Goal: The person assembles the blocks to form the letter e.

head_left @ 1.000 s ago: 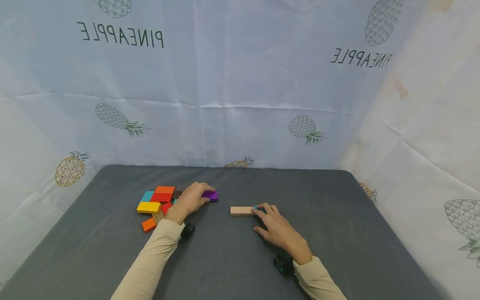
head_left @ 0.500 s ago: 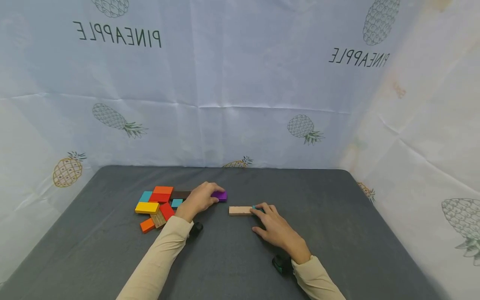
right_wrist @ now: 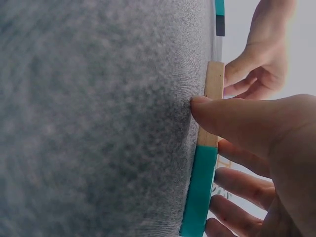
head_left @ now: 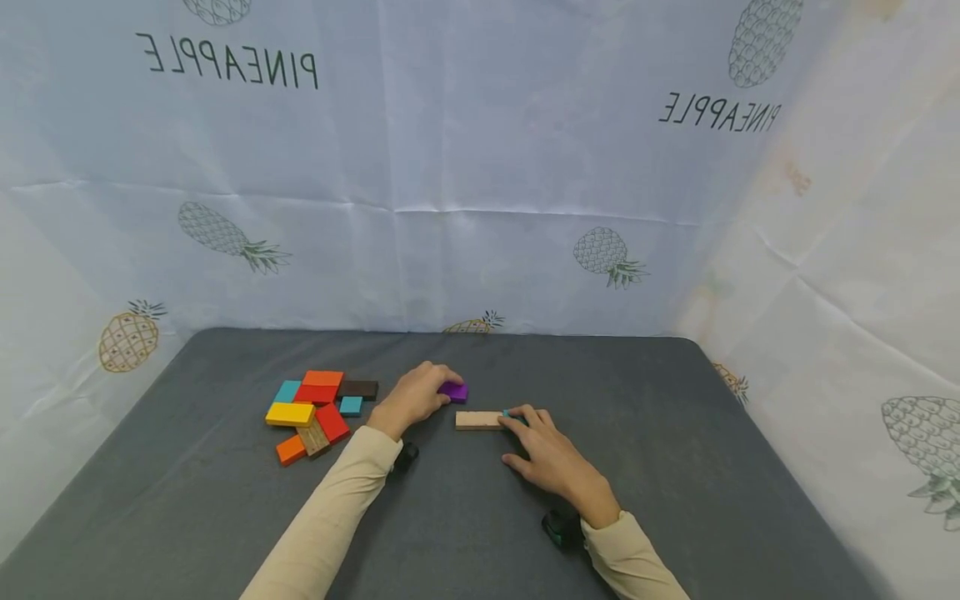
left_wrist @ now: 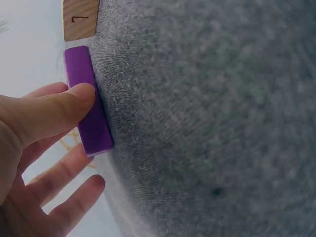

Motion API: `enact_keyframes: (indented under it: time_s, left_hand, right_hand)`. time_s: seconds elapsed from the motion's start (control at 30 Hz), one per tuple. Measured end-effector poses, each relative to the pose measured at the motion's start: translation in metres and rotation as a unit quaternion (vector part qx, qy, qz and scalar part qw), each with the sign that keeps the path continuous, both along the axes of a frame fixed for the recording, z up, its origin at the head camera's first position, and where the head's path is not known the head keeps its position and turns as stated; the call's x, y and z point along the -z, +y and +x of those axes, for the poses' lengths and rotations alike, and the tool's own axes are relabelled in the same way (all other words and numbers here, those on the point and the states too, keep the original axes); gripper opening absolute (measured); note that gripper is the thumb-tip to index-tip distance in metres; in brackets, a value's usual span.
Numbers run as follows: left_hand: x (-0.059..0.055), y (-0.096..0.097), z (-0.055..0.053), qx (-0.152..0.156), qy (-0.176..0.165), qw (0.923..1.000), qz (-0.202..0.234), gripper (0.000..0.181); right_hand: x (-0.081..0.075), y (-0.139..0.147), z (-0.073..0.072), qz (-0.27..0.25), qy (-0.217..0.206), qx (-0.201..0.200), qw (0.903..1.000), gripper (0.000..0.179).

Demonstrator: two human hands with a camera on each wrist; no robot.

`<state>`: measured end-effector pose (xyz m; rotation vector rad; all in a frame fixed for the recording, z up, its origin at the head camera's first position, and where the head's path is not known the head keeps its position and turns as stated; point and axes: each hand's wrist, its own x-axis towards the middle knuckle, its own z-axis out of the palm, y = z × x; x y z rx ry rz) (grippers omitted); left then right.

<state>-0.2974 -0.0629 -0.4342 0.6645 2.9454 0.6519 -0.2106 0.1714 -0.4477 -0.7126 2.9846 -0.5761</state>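
In the head view my left hand [head_left: 411,398] is just right of the block pile, pinching a purple block [head_left: 453,392]. The left wrist view shows its thumb across the front of that purple block [left_wrist: 89,106], fingers behind, and a wooden block [left_wrist: 80,19] with a dark mark past the block's end. My right hand [head_left: 558,458] lies over a teal block [right_wrist: 199,190], fingers along its far side. This teal block sits end to end with a plain wooden block [head_left: 478,421] on the cloth. The right thumb extends apart on the near side.
To the left lies a pile of coloured blocks: yellow [head_left: 290,414], red [head_left: 332,422], orange [head_left: 291,450], brown wood [head_left: 313,437], blue [head_left: 351,406] and dark brown [head_left: 358,389]. Grey cloth [head_left: 465,533] covers the table, and a pineapple-print curtain [head_left: 480,167] hangs behind.
My left hand has slid the purple block to the right, away from the pile, nearer the plain wooden block. Blue and dark brown blocks came into view behind it. The right hand has stayed put.
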Motion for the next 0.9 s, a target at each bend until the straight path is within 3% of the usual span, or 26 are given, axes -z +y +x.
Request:
enact_keyframes:
  time_s: [0.33,0.9]
  left_hand:
    - [-0.01,-0.001,0.001,-0.005,-0.022,0.9997,-0.013,0.033]
    - [-0.009,0.018,-0.011,0.037,-0.028,0.9989,0.0,0.031]
  right_hand:
    - [-0.001,0.0,0.0,0.006,0.001,-0.004,1.0,0.054]
    - [0.002,0.001,-0.003,-0.002,0.019,0.0,0.9998,0.045]
